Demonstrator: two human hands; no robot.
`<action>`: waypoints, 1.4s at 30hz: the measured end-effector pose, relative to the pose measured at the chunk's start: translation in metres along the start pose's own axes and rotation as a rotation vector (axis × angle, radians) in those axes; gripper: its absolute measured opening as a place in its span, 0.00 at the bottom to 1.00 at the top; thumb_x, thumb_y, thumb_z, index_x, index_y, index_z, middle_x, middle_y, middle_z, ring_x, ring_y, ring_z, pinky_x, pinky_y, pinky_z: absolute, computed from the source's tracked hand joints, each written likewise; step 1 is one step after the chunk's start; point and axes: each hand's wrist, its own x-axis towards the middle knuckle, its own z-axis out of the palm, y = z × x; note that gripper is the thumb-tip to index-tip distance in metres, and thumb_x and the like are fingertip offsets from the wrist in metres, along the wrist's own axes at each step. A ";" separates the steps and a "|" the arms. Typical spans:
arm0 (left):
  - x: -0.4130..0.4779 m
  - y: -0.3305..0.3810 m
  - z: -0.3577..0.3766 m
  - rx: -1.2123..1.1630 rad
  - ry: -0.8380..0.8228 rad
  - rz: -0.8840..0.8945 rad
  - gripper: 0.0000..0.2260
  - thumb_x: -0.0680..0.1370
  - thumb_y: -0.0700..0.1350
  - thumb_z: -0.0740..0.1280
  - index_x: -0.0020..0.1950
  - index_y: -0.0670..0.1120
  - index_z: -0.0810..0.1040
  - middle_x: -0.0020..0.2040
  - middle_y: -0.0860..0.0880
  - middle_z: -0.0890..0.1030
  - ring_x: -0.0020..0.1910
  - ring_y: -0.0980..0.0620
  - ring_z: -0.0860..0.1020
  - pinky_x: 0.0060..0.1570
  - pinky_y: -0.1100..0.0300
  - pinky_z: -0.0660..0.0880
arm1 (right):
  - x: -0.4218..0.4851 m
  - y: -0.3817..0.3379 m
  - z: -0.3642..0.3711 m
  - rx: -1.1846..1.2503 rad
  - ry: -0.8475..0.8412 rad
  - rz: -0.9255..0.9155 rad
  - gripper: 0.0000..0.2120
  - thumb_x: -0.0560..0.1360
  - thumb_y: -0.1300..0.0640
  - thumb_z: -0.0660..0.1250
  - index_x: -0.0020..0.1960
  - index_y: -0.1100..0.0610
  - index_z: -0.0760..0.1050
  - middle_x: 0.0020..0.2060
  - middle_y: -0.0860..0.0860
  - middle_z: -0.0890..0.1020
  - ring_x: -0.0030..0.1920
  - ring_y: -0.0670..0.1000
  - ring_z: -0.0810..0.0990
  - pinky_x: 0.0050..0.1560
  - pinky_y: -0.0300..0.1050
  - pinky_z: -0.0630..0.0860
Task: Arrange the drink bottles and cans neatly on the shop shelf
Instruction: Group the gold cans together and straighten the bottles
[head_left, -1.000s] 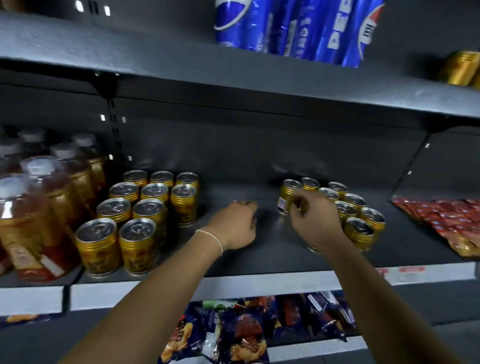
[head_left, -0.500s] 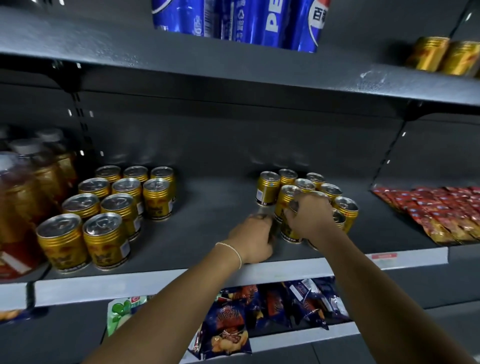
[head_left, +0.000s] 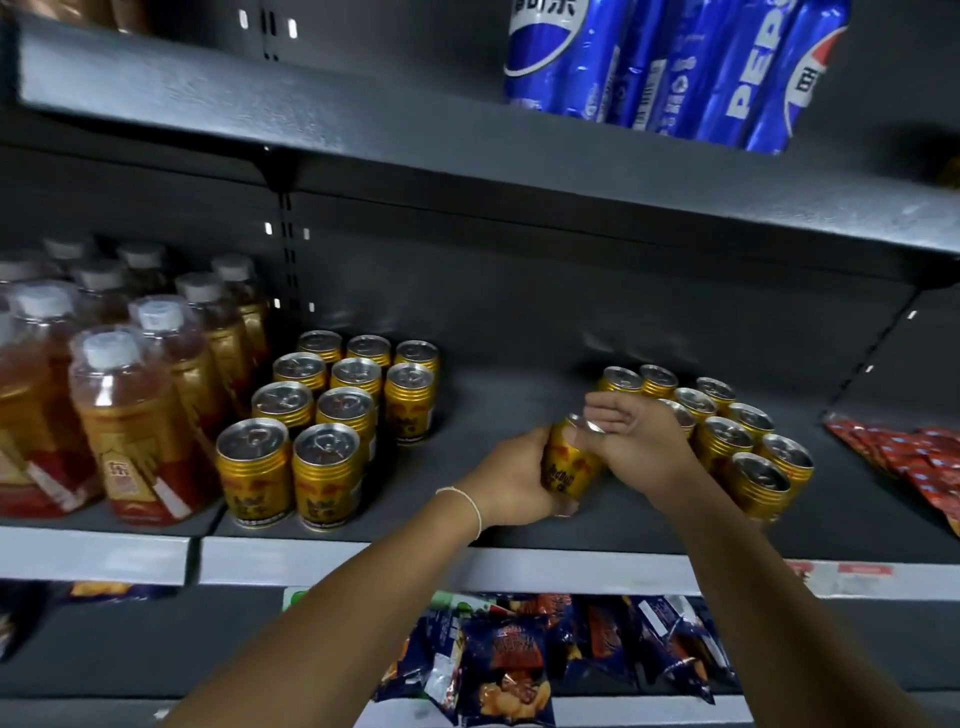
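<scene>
Held can (head_left: 569, 465): gold ribbed metal cylinder, tilted, at 4 o'clock from frame centre. Lid mostly covered. Whether the base touches the shelf (head_left: 493, 415) cannot be told.
Left hand (head_left: 511, 480): wrapped round the can body from its 9 o'clock side, with a thin cord bracelet (head_left: 467, 504) on the wrist.
Right hand (head_left: 641, 441): fingers nearly straight across the lid, thumb at the rim. Clamping or merely resting cannot be told.
Left can group (head_left: 326, 470): 9 o'clock of the held can, upright rows, silver pull-tab lids.
Right can group (head_left: 727, 441): 3 o'clock of the held can, partly hidden by the right wrist.
Tea bottles (head_left: 130, 415): clear plastic, white caps, cut off at the left edge.
Blue bottles (head_left: 675, 67): 12 o'clock, glossy wrap, tops cut off.
Red sachets (head_left: 904, 452): cut off at the right edge.
Snack bags (head_left: 509, 670): 6 o'clock, print blurred.
</scene>
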 end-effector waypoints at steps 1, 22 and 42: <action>-0.002 -0.004 -0.007 -0.017 0.032 -0.009 0.35 0.65 0.50 0.80 0.69 0.52 0.68 0.60 0.52 0.78 0.58 0.51 0.77 0.58 0.57 0.75 | 0.000 -0.005 0.007 0.043 -0.001 -0.010 0.28 0.67 0.62 0.81 0.65 0.57 0.77 0.56 0.51 0.82 0.54 0.45 0.81 0.48 0.34 0.77; -0.052 -0.081 -0.159 0.622 0.174 -0.084 0.20 0.81 0.49 0.59 0.73 0.45 0.67 0.69 0.42 0.72 0.67 0.41 0.70 0.67 0.48 0.68 | -0.006 -0.011 0.146 0.458 -0.057 -0.034 0.22 0.67 0.72 0.77 0.57 0.57 0.78 0.48 0.48 0.87 0.50 0.45 0.85 0.48 0.37 0.79; -0.053 -0.113 -0.156 0.687 0.069 -0.085 0.25 0.84 0.52 0.48 0.80 0.45 0.55 0.80 0.48 0.54 0.79 0.49 0.49 0.77 0.51 0.44 | -0.026 0.019 0.200 0.040 0.044 -0.139 0.41 0.64 0.58 0.81 0.73 0.45 0.69 0.60 0.50 0.80 0.56 0.48 0.82 0.59 0.53 0.80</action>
